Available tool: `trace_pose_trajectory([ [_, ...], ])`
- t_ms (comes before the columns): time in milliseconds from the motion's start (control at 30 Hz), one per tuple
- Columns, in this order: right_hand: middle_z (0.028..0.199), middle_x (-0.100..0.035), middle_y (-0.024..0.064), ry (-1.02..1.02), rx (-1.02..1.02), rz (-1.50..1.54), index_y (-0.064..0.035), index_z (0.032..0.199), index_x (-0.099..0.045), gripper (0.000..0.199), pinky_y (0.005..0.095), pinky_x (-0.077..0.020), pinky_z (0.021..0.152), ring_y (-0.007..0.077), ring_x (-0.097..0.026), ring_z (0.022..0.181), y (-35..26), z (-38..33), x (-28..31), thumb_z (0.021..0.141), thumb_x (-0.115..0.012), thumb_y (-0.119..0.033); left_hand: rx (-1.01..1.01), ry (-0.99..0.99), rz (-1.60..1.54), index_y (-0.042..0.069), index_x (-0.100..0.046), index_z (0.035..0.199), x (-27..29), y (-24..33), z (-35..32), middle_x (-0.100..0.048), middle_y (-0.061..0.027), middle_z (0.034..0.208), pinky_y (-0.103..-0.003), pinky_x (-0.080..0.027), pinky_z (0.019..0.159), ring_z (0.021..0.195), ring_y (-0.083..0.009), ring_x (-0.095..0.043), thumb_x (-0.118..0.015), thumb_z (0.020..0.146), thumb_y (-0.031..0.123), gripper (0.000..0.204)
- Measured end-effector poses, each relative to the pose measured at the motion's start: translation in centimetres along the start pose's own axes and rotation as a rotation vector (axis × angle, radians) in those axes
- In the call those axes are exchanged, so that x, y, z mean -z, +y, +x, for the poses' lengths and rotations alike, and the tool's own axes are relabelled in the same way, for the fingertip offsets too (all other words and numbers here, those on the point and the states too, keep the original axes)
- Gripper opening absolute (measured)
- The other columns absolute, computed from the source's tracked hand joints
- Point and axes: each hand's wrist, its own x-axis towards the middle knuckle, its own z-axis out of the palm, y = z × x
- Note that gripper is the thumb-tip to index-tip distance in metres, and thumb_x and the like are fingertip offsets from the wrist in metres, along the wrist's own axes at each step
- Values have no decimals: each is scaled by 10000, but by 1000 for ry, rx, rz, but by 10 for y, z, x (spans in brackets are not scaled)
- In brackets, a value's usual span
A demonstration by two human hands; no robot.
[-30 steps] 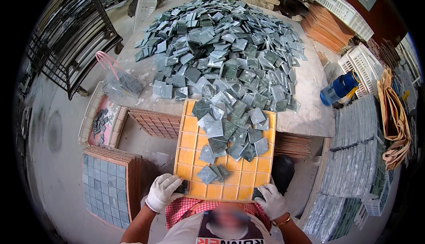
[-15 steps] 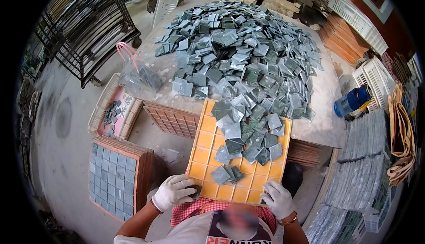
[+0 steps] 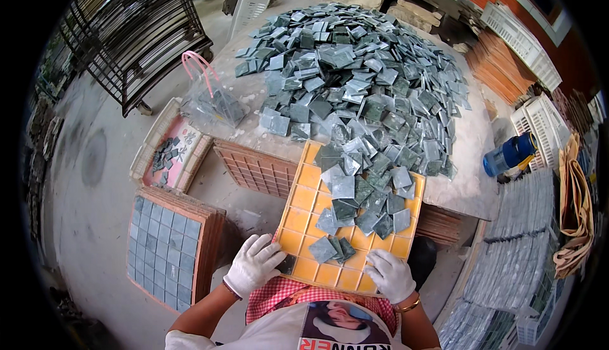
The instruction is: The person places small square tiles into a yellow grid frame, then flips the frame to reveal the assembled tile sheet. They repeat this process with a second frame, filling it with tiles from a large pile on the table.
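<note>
My left hand (image 3: 255,265), in a white glove, is at the near left corner of a yellow grid tray (image 3: 301,220). Its fingers are stretched out, their tips beside a dark stone tile (image 3: 287,264) lying in the corner cell. My right hand (image 3: 390,276), also gloved, reaches over the near right part of the tray. Its fingers are slightly bent and apart, and I see nothing in them. A few loose grey-green tiles (image 3: 322,250) lie between the hands. Farther up the tray, more tiles (image 3: 343,187) overlap and run into a large heap (image 3: 374,64) on the table.
To the left stands a stack of brown trays filled with square tiles (image 3: 163,248). Behind it are a crate with tile scraps (image 3: 166,153) and a clear bag with pink handles (image 3: 217,104). On the right are a blue bottle (image 3: 509,154) and stacked wrapped tile sheets (image 3: 514,242).
The dark tile by my left hand now lies in the tray's corner cell, and that hand's fingers have straightened. My right hand has moved left and inward over the tray. The view has shifted slightly.
</note>
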Motion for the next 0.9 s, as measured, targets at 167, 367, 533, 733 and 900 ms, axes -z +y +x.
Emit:
trace_pose_trajectory([
  [167, 1058, -608, 73, 57, 12, -10, -65, 1065, -623, 354, 333, -518, 741, 234, -634, 873, -1, 14, -23, 775, -704, -251, -37, -33, -63, 81, -520, 1292, -17, 23, 10, -499, -103, 1348, -509, -269, 1080, 1289, -321, -410, -676, 755, 410, 649],
  [367, 1088, -552, 88, -61, -124, -137, -73, 1224, -523, 617, 369, -509, 722, 250, -611, 887, -28, 36, -37, 722, -742, -357, 2, 22, -17, 54, -534, 1259, -17, 28, 17, -526, -125, 1295, -520, -291, 1060, 1246, -344, -439, -698, 730, 405, 656],
  [533, 1022, -575, 94, -96, -231, -59, -79, 1231, -518, 598, 386, -501, 695, 262, -618, 853, -30, 36, -41, 735, -736, -331, 121, 184, -163, 25, -536, 1187, -18, 52, 61, -548, -146, 1131, -467, -376, 970, 1062, -341, -508, -753, 646, 381, 684],
  [733, 915, -665, 138, -102, -461, 457, -26, 1023, -639, 274, 355, -515, 733, 287, -651, 822, 2, 22, -16, 796, -662, -177, 138, 205, -240, 73, -560, 1104, -26, 43, 67, -543, -101, 1037, -425, -428, 858, 972, -314, -517, -795, 575, 225, 598],
  [900, 911, -659, 153, -218, -435, 347, -19, 956, -647, 227, 375, -496, 760, 308, -631, 852, 27, 1, 13, 819, -609, -197, 59, 170, -311, 77, -562, 1082, -12, 41, 57, -539, -108, 1017, -420, -460, 806, 928, -324, -532, -754, 590, 138, 531],
])
